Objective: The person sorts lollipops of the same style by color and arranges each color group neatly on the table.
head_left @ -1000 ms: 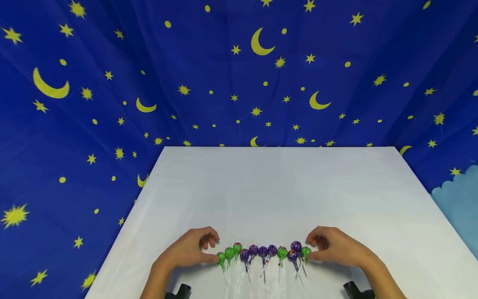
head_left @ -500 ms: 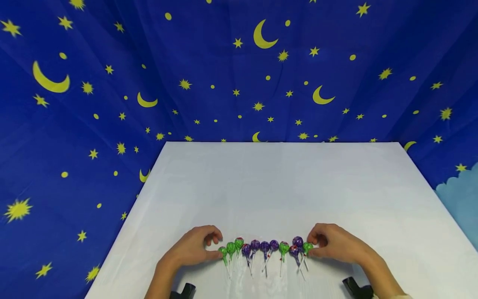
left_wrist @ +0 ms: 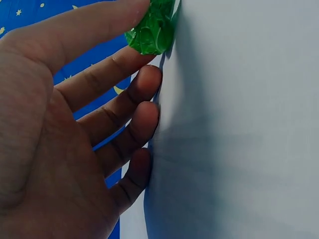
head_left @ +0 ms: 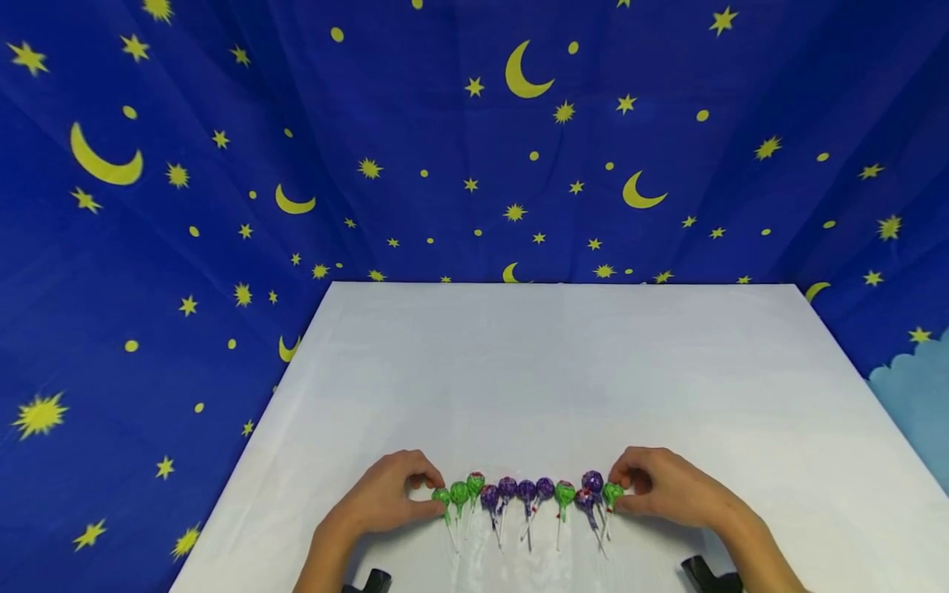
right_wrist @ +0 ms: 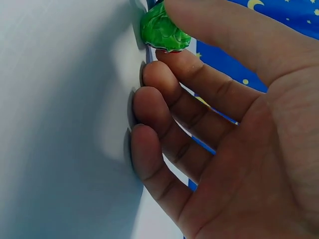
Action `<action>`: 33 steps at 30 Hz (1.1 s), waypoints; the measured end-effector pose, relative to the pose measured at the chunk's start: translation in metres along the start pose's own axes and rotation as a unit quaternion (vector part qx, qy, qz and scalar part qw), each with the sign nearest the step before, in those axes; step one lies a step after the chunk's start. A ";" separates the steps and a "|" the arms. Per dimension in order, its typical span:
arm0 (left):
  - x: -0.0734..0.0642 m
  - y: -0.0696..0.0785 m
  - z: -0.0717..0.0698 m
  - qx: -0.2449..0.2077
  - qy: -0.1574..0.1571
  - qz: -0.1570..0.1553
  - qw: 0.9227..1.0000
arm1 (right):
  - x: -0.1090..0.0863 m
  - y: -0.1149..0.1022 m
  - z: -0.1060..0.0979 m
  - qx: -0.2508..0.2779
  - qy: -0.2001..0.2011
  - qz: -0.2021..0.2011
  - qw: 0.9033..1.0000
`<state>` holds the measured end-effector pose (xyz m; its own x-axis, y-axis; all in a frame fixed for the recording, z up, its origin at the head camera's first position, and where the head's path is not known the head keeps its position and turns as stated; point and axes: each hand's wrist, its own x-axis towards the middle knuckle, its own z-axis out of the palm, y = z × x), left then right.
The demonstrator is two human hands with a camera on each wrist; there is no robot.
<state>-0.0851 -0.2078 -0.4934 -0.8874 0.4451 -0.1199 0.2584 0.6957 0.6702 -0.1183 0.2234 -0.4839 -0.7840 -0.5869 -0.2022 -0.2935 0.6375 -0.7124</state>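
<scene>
Blue cloth (head_left: 415, 107) printed with yellow moons and stars hangs behind and along both sides of a white tabletop (head_left: 556, 371). Near the tabletop's front edge lies an uneven row of wrapped lollipops, heads away from the person, white sticks toward them. From the left come the leftmost green lollipop (head_left: 441, 496), two more green ones, four purple lollipops (head_left: 526, 491), a single green lollipop (head_left: 565, 494), two purple ones touching one above the other, and the rightmost green lollipop (head_left: 612, 494).

The hands bracket the row. The left hand (head_left: 393, 492) pinches the head of the leftmost green lollipop between thumb and index finger; the right hand (head_left: 663, 487) pinches the rightmost one likewise. On both, the other three fingers are loosely bent, tips at the tabletop.

Below each wrist sits a black device, the left one (head_left: 376, 581) and the right one (head_left: 708, 574) cut off by the frame. A light-blue scalloped shape (head_left: 915, 395) shows at the far right.
</scene>
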 end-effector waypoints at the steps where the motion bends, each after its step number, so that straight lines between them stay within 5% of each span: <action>1: 0.000 0.000 0.000 0.002 0.002 0.002 1.000 | 0.000 0.000 0.000 0.004 -0.001 -0.001 1.000; 23: 0.002 0.004 -0.003 -0.004 0.012 0.016 1.000 | 0.003 0.004 -0.012 0.033 -0.017 0.006 0.999; 33: 0.004 0.007 -0.016 -0.044 -0.001 -0.020 0.999 | 0.003 0.005 -0.009 0.047 -0.023 0.015 0.999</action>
<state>-0.0929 -0.2100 -0.4774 -0.8954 0.4191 -0.1503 0.1875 0.6612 0.7264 -0.1268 0.2289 -0.4819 -0.7658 -0.5912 -0.2532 -0.2155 0.6068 -0.7651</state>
